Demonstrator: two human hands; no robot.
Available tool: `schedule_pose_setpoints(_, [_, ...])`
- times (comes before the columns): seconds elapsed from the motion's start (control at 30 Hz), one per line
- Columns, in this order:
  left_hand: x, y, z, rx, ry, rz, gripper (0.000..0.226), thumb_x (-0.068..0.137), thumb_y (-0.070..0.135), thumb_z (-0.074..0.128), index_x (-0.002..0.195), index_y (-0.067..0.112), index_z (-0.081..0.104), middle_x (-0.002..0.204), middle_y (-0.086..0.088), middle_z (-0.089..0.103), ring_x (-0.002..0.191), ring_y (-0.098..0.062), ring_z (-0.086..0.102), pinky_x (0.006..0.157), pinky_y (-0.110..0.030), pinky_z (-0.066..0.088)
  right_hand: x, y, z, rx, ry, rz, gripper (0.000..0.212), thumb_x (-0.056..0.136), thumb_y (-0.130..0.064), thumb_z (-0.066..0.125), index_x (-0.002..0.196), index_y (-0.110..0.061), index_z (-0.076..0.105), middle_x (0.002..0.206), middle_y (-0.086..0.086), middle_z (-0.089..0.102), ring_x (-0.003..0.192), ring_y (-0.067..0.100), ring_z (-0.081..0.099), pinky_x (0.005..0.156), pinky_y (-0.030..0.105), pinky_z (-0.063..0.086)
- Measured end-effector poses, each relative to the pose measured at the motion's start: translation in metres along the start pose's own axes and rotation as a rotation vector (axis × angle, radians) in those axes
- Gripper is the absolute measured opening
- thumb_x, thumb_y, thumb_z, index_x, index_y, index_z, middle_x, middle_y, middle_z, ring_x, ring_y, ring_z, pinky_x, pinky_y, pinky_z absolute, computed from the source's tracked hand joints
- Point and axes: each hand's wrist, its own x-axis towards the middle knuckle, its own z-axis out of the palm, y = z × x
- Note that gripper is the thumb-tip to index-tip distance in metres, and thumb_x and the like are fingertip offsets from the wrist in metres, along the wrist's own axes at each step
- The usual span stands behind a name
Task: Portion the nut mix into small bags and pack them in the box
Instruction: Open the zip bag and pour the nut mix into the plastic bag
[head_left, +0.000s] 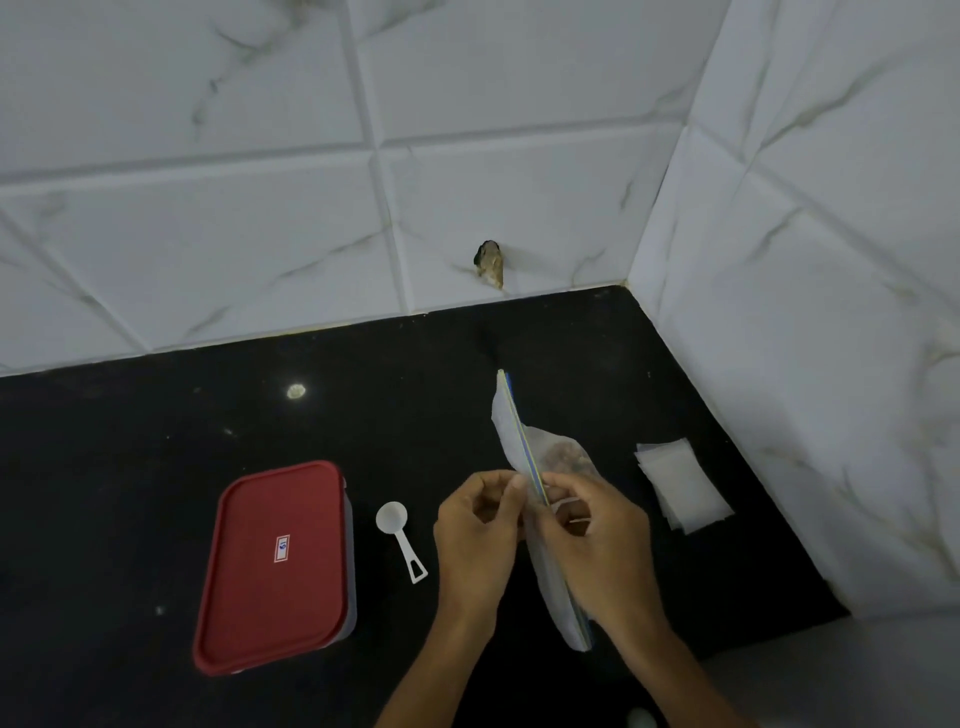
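Zip bag (519, 431): clear, blue-green zip strip, on edge; your left hand (475, 530) and right hand (597, 540) pinch its top.
Nut mix (558, 457): brown clump showing through the bag's wall.
Small bags (683, 483): flat clear stack, to your right.
Box (272, 566): red lid on, to your left.
Scoop (400, 535): white, lying between the box and your left hand.

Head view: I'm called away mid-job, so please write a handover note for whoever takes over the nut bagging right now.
Left hand: pinches the top edge of the zip bag.
Right hand: pinches the same edge from the other side.
Things: the zip bag of nut mix is held between the hands. The scoop lies on the counter between them and the box, which is closed at left. The small bags are stacked at right.
Done: nothing visibly portioned; the zip looks closed.
Left: open the zip bag, scoop, fill and seal the small bags, pack the box.
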Motion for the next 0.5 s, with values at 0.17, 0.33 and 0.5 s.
schedule_pose_setpoints(0.17, [-0.005, 0.013, 0.0, -0.09, 0.026, -0.02, 0.015, 0.095, 0.025, 0.07, 0.099, 0.012, 0.064, 0.084, -0.015, 0.076, 0.084, -0.036, 0.075, 0.083, -0.059, 0.06, -0.005, -0.008, 0.003, -0.038, -0.108, -0.124, 0.026, 0.091, -0.02, 0.067, 0.103, -0.042, 0.063, 0.091, -0.018, 0.065, 0.087, -0.003, 0.066, 0.073, 0.013, 0.053])
schedule_pose_setpoints(0.33, [-0.007, 0.022, -0.007, -0.229, -0.068, -0.188, 0.03, 0.101, 0.028, 0.06, 0.106, -0.001, 0.065, 0.095, -0.017, 0.077, 0.094, -0.032, 0.076, 0.081, -0.037, 0.06, -0.001, -0.015, -0.007, 0.246, -0.281, 0.199, 0.028, 0.095, -0.016, 0.062, 0.116, -0.033, 0.069, 0.108, -0.02, 0.069, 0.102, -0.007, 0.064, 0.09, 0.023, 0.054])
schedule_pose_setpoints(0.5, [-0.008, 0.023, -0.008, -0.319, -0.13, -0.301, 0.034, 0.098, 0.029, 0.064, 0.109, -0.003, 0.069, 0.102, -0.022, 0.075, 0.09, -0.028, 0.074, 0.074, -0.031, 0.06, 0.001, -0.022, -0.009, 0.075, -0.254, 0.118, 0.024, 0.089, -0.019, 0.069, 0.101, -0.039, 0.068, 0.095, -0.016, 0.071, 0.091, -0.006, 0.066, 0.082, 0.016, 0.054])
